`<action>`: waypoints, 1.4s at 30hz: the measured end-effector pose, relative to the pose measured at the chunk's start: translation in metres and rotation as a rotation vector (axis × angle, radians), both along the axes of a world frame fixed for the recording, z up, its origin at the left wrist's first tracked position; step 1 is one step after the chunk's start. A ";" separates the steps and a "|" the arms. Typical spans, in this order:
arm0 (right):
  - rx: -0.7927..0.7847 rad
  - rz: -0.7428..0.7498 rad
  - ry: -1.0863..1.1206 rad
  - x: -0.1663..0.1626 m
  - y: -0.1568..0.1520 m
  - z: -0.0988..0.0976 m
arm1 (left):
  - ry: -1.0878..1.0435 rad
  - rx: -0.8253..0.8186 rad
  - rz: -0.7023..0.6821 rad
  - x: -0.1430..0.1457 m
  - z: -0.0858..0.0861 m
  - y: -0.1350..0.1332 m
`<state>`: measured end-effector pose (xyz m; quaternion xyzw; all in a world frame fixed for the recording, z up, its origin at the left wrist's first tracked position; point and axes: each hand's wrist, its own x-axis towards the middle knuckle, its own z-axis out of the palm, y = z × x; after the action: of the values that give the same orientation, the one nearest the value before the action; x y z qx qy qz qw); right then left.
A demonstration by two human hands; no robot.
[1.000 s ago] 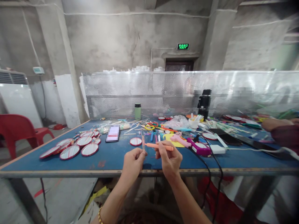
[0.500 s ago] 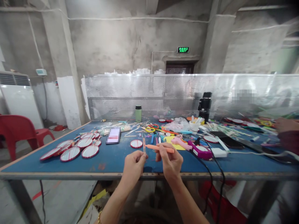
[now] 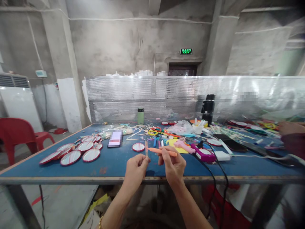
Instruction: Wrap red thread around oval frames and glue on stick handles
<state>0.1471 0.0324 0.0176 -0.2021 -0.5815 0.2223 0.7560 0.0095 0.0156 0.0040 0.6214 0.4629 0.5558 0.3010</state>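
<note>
My left hand (image 3: 135,168) pinches a thin wooden stick (image 3: 146,149) and holds it upright over the near edge of the blue table (image 3: 114,165). My right hand (image 3: 173,165) grips an orange pen-like tool (image 3: 163,151) that lies level, its tip pointing left and meeting the stick. Both hands are closed on what they hold. Just beyond the stick lies a small round red-rimmed mirror (image 3: 138,147).
Several round red-rimmed mirrors (image 3: 76,152) lie at the table's left. A purple glue gun (image 3: 202,154) with black cords, a phone (image 3: 115,138), a green bottle (image 3: 140,116), a black flask (image 3: 208,108) and craft clutter sit behind. Another person's arm (image 3: 292,135) rests at right. A red chair (image 3: 16,133) stands left.
The hands have stayed together with stick and orange tool; they shifted only slightly as the head camera tilted.
</note>
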 end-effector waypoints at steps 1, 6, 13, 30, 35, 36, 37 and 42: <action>-0.007 0.000 -0.009 0.000 0.000 0.000 | 0.000 0.000 0.001 0.000 0.000 0.000; -0.024 -0.054 0.034 0.000 0.002 -0.001 | -0.018 0.000 0.005 0.000 0.000 0.000; -0.003 -0.007 0.002 0.001 0.001 -0.001 | -0.032 -0.003 -0.009 0.002 0.002 -0.001; -0.001 -0.008 -0.003 0.000 0.002 -0.001 | -0.002 -0.006 0.011 0.001 0.002 -0.002; -0.029 -0.060 0.061 -0.001 0.003 -0.002 | 0.005 -0.001 0.019 0.000 0.002 -0.001; -0.027 -0.069 0.077 -0.001 0.002 -0.002 | 0.002 0.001 0.018 0.000 0.002 -0.001; -0.021 -0.073 0.085 -0.001 0.002 -0.002 | -0.002 0.001 0.015 0.001 0.001 -0.001; 0.009 -0.031 0.016 0.000 -0.002 -0.001 | -0.017 -0.002 0.003 0.001 0.002 -0.002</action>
<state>0.1472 0.0307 0.0165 -0.2059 -0.5731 0.2093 0.7651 0.0104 0.0138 0.0056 0.6158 0.4618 0.5609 0.3049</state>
